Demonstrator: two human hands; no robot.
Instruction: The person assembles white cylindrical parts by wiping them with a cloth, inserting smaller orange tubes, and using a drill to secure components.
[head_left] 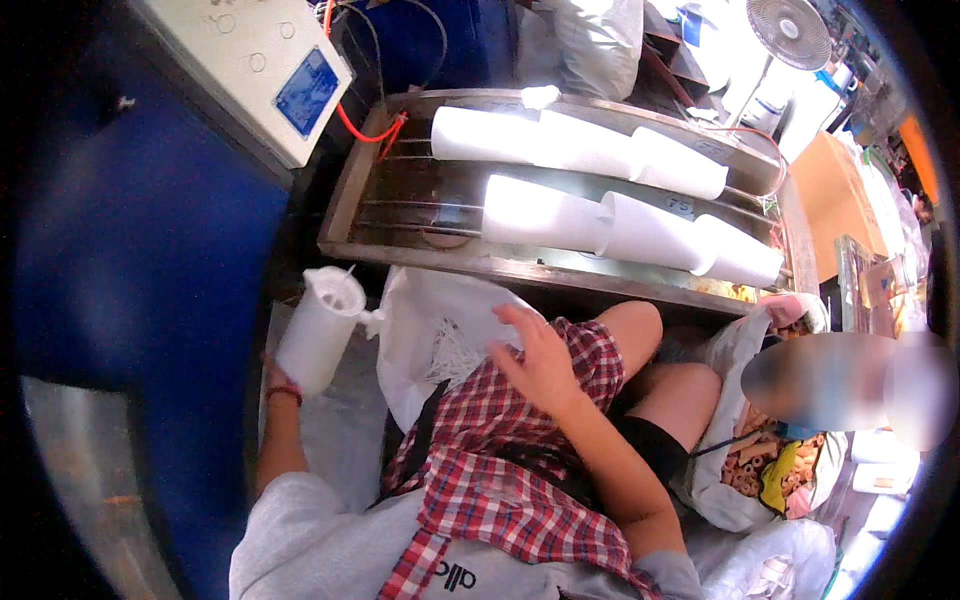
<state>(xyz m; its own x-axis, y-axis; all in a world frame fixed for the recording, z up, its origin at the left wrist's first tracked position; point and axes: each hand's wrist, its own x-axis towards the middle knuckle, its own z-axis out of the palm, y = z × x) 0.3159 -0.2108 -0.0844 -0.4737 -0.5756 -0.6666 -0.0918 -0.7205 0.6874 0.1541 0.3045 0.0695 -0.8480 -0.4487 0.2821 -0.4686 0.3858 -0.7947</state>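
My left hand (275,376) is wrapped round a white plastic cup-shaped moulded piece (318,345), off to the left beside a blue machine. The piece stands nearly upright, tilted a little, with small stubs at its top rim and side; it hides most of my fingers. My right hand (540,360) hovers above my lap with fingers spread, holding nothing. Between the hands hangs an open white bag (405,330) with thin white plastic strips (450,345) inside. Ahead, a long framed trough (400,245) carries two rows of white tapered cups (545,215) nested end to end on metal rods.
A blue machine (150,250) with a pale control box (250,60) rises at the left. On the right stands a sack (715,480) of brown and pink scraps, with a cardboard box (835,195) behind it. A fan (788,30) is at the far right.
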